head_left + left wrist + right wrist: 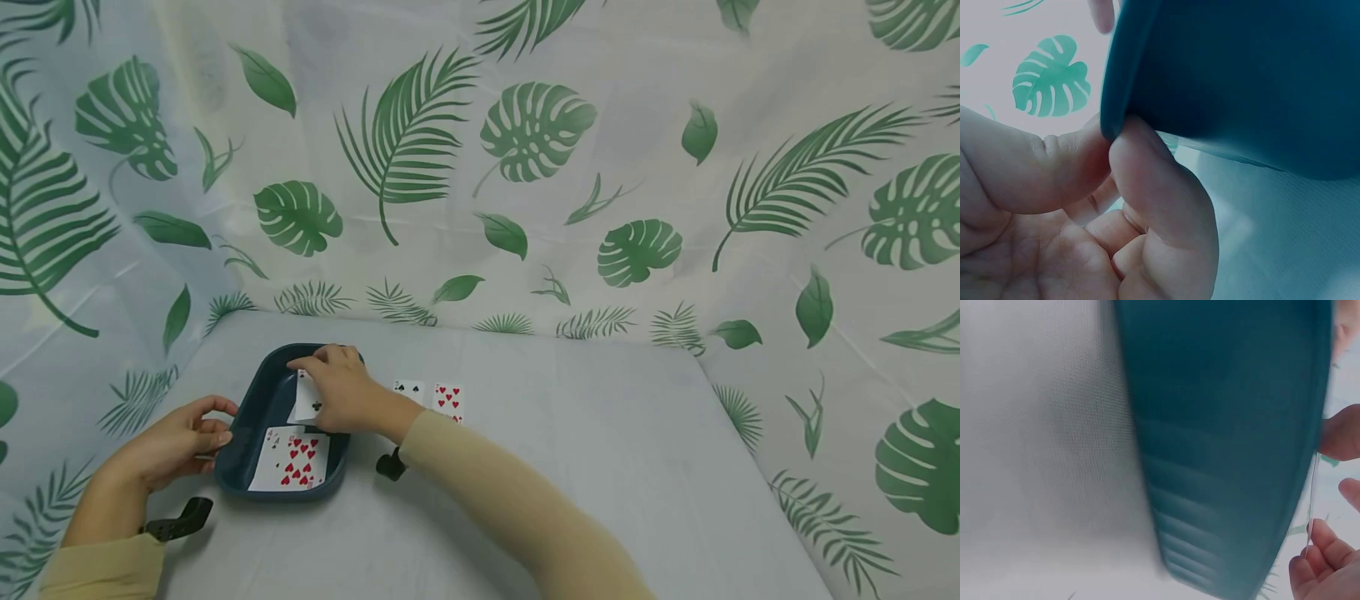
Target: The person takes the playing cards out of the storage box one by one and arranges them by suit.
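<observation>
A dark blue tray [273, 400] with rounded corners stands at the left of the table. My left hand [176, 442] pinches its left rim between thumb and finger; the left wrist view shows this rim [1119, 75] up close. Over the tray's far half, my right hand [341, 392] holds a white playing card [306, 400] with a club on it. That card appears edge-on as a thin line between the fingers in the right wrist view. Overlapping playing cards [300, 462], an ace and a ten of hearts among them, lie face up in the tray's near half.
Right of the tray, a spade card [408, 388] and a heart card [448, 400] lie face up, partly hidden by the right arm. A pale cloth covers the table [600, 467]. Leaf-patterned curtains [540, 208] hang behind and on both sides.
</observation>
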{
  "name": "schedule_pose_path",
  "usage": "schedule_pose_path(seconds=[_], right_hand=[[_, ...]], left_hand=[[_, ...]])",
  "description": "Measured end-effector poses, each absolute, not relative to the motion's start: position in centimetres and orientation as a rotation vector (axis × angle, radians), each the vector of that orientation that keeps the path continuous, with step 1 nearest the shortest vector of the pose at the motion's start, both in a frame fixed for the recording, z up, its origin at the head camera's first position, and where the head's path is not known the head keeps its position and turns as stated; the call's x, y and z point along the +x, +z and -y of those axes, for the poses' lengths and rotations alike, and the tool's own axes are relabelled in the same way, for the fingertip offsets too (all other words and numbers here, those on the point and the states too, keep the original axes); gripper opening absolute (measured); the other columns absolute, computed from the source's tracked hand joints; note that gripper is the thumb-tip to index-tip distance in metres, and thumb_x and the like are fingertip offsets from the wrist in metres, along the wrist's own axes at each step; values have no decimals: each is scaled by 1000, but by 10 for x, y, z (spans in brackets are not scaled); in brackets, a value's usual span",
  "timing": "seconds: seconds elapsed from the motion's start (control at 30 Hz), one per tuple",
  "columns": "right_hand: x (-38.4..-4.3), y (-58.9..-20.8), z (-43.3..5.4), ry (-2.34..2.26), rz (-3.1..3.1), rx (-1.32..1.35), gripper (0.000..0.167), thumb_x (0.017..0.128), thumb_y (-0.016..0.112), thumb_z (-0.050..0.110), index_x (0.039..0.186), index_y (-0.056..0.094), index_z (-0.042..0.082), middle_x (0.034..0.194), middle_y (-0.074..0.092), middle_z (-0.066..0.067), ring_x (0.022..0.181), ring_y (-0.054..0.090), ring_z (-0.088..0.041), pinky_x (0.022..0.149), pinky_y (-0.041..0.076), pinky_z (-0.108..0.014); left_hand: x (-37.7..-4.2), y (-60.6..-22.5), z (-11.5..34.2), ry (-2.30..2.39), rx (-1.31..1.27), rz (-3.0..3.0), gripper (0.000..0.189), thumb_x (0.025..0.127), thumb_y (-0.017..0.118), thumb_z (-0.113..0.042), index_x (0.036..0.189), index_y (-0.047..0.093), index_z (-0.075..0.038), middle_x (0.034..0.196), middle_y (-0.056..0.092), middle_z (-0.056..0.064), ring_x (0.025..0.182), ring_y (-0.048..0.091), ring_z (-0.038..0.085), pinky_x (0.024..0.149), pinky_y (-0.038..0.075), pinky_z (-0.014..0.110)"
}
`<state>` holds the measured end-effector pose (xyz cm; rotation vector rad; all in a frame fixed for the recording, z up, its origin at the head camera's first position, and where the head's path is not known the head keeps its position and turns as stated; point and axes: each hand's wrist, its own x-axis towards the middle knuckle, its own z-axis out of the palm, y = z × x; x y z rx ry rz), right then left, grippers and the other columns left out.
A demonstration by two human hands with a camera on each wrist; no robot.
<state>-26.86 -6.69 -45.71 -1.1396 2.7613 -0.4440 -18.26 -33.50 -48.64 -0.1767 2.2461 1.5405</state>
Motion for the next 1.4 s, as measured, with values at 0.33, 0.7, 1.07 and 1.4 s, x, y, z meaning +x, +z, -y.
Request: schedule_pose_path(seconds=[0.33,0.7,1.07,1.4], right_hand=[[-262,-448,29,-528,-2753,-1075,87,86,86,19,161,45,37,160,43,-4,146,36,-23,109,50,-34],[-258,-445,-29,-607,-2749,-985,88,85,82,13,162,44,33,160,41,-6,147,35,-25,111,50,-40],[-256,-452,-72,-718,-2754,-946,93,83,83,8,163,42,30,159,42,-7,143,37,-28,103,49,-40],[-250,-459,-108,-778,-2771,-826,91,81,84,4,161,45,27,158,42,-11,145,37,-32,106,49,-47]], left_hand=[[-185,-486,334,1545,-188,-2224,40,108,52,1,143,34,3,89,60,3,74,61,17,67,56,33],[-185,-487,335,1548,-186,-2213,41,107,53,0,143,34,3,90,61,3,76,62,18,68,57,33],[-185,-487,335,1559,-176,-2209,42,107,54,0,143,34,3,89,60,2,75,61,17,68,57,33],[-185,-487,337,1563,-193,-2203,41,107,54,0,143,35,2,89,59,2,76,61,17,68,56,33]])
